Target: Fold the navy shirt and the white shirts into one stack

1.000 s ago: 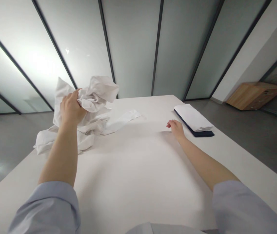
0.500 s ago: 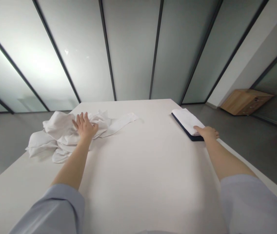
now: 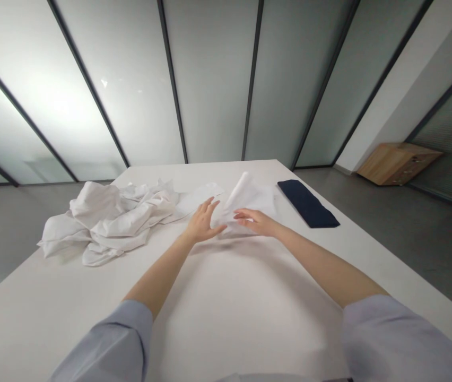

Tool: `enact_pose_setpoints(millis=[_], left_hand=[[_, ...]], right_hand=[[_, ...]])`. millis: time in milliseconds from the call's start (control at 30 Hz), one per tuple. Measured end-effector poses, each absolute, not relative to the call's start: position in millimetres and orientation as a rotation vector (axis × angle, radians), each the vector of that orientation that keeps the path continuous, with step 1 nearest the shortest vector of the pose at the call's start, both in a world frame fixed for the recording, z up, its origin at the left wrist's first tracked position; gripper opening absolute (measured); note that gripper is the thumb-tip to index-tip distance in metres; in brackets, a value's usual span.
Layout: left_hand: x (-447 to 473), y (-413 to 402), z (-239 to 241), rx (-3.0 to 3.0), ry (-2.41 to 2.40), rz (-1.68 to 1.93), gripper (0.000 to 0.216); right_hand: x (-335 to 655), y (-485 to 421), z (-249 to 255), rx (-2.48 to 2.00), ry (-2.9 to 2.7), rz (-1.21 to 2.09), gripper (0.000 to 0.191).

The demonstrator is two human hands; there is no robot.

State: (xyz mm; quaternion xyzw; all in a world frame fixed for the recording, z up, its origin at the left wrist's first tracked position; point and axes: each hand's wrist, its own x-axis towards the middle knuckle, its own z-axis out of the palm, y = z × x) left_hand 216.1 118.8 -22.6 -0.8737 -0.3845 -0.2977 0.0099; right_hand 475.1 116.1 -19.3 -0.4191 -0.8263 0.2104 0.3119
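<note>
A folded white cloth [image 3: 245, 197] is lifted just above the middle of the white table [image 3: 226, 313], one end tilted up. My right hand [image 3: 257, 222] grips its near edge from the right. My left hand [image 3: 202, 222] is at the cloth's left edge with fingers spread and stretched out, touching or nearly touching it. A dark navy folded cloth [image 3: 307, 202] lies flat on the table to the right, uncovered. A crumpled heap of white cloths [image 3: 109, 218] lies at the left, apart from both hands.
Frosted glass panels with dark frames stand behind the table. A wooden cabinet [image 3: 399, 162] sits on the grey floor at the far right. The table's left and right edges run diagonally toward me.
My left hand let go of the crumpled heap and moved right to the table's middle. My right hand took the white folded cloth off the navy one and brought it to the centre.
</note>
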Motion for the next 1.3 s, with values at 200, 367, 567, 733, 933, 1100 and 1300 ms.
enact_pose_setpoints(millis=[200, 367, 567, 733, 933, 1100, 1300], left_hand=[[238, 102, -40, -2.904, -1.383, -0.191, 0.071], [234, 109, -43, -2.956, -1.501, -0.138, 0.049], [227, 117, -50, -3.289, -1.793, -0.971, 0.054], [224, 138, -61, -2.148, -2.288, -2.347, 0.059], [190, 149, -56, -1.596, -2.147, -2.061, 0.066], [201, 130, -49, -2.059, -1.773, -1.275, 0.052], [223, 118, -59, -2.587, -1.766, -0.418, 0.050]], right_hand=[[466, 122, -53, -1.184, -1.905, 0.382, 0.029], [491, 140, -73, -1.408, -1.385, 0.418, 0.031], [500, 135, -68, -1.431, -1.164, 0.347, 0.032], [499, 128, -63, -1.456, -1.500, 0.118, 0.030], [482, 125, -66, -1.462, -2.210, 0.147, 0.033], [474, 118, -50, -1.769, -2.196, 0.050, 0.032], [485, 117, -48, -2.040, -1.924, -0.038, 0.034]])
